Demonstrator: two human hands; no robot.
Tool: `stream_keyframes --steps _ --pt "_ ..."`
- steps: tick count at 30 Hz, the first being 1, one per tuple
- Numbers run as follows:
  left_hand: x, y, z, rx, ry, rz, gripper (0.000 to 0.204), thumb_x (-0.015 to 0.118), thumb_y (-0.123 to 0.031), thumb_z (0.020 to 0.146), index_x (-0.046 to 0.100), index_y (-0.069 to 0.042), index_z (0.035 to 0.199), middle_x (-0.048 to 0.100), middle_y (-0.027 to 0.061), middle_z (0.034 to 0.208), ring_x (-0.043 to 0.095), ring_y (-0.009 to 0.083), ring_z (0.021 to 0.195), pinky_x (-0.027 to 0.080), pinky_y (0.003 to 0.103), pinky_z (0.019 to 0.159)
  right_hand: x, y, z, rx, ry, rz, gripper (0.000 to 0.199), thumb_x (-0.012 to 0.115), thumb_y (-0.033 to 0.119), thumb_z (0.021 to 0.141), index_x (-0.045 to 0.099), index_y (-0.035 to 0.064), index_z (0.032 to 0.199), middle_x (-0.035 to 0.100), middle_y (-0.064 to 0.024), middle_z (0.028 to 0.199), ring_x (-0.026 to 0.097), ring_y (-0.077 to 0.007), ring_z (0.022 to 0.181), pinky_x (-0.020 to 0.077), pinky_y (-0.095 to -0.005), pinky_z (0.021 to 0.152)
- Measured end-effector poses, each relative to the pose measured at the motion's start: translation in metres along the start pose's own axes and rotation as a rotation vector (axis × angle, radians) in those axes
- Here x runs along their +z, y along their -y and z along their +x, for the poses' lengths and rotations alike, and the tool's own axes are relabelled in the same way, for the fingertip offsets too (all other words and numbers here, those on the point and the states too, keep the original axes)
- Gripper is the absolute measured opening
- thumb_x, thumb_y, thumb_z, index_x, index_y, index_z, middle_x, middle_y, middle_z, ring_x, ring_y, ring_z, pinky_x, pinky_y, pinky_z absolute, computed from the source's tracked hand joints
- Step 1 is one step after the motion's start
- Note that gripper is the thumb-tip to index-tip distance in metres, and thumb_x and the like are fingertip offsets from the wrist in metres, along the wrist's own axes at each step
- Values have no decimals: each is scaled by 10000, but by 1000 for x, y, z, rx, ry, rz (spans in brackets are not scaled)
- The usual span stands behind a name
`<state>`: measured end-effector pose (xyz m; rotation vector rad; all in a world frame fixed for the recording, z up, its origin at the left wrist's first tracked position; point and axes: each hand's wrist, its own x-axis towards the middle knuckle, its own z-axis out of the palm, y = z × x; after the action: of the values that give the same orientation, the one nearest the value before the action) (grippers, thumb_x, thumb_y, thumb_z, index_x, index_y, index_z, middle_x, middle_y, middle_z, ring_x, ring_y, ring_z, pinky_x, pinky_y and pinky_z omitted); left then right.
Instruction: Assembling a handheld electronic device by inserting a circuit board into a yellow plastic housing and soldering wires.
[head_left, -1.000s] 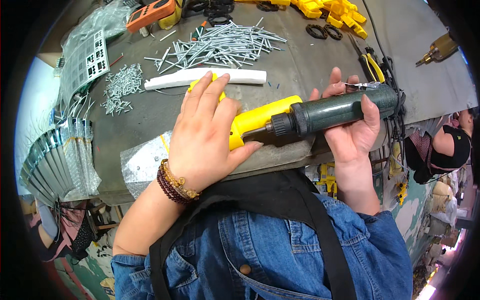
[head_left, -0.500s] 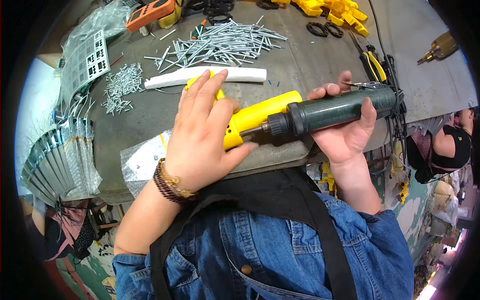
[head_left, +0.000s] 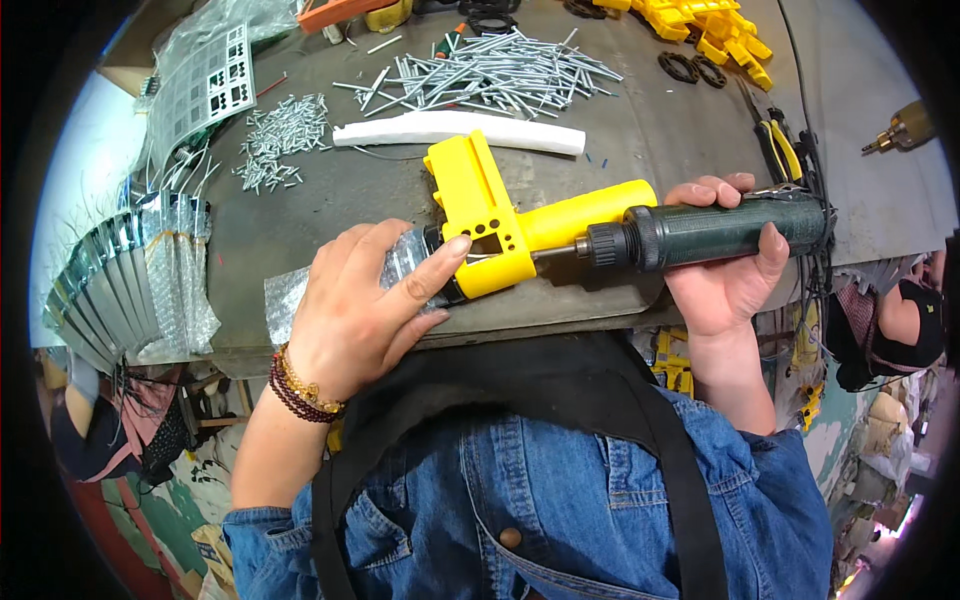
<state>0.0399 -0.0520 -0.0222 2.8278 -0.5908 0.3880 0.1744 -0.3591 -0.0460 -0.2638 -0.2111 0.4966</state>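
A yellow plastic housing [head_left: 470, 185] with a grip-like arm and a round barrel lies over the near part of the table. My left hand [head_left: 345, 300] is closed around its left end, where a piece of bubble wrap [head_left: 405, 255] and a black ring show; the index fingertip rests beside the housing's small square opening. In my right hand [head_left: 715, 290] is a dark green electric screwdriver [head_left: 690, 235], gripped by the body and pointing left. Its bit meets the housing's near right side; the very tip is hidden.
Behind lie a white foam strip [head_left: 460, 131], a heap of long screws [head_left: 500, 72] and a pile of short screws [head_left: 283, 140]. Yellow parts [head_left: 715, 30] and black rings [head_left: 680, 68] sit far right, near yellow-handled pliers [head_left: 783, 150]. Wired strips [head_left: 120, 270] stand left.
My left hand has slid from the top of the housing to its left end, uncovering the arm and holes. The bit remains against the housing; the whole view has shifted slightly.
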Motion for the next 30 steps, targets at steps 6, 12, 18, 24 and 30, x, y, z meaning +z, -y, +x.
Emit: stream_keyframes --steps 6,12,18,24,30 --pt "1 -2 1 10 18 0 720 799 -210 726 526 -213 1392 568 201 1197 576 401 1026 472 482 897 -4 -3 -8 -20 12 -9 412 803 201 740 639 178 1118 576 2 1027 505 -219 1113 362 -446 1101" --pt "2 -4 -1 -20 16 -24 689 795 -208 731 545 -206 1373 568 199 1200 576 399 1025 471 474 892 -4 -3 -2 -29 156 15 461 822 158 725 638 186 1146 569 21 1015 503 -193 1087 364 -386 1094" --pt "1 -7 -1 -36 28 -5 669 804 -219 714 572 -201 1341 569 196 1209 569 398 1048 463 468 906 7 7 0 4 235 -218 578 919 225 661 630 219 1162 585 48 1009 516 -182 1074 321 -436 1134" --pt "-9 2 11 -222 -57 -443 926 782 -157 745 302 -101 1535 591 195 1186 575 341 1076 473 443 932 18 60 10 73 661 -448 724 939 347 574 611 241 1211 602 29 1210 533 -171 1173 235 -544 1192" --pt "5 34 41 -489 218 -1123 858 691 -139 909 147 -29 1563 649 105 1024 594 123 862 491 263 817 -1 60 9 180 363 -199 720 879 418 675 582 172 1283 504 -38 1415 536 -193 1180 215 -604 1176"
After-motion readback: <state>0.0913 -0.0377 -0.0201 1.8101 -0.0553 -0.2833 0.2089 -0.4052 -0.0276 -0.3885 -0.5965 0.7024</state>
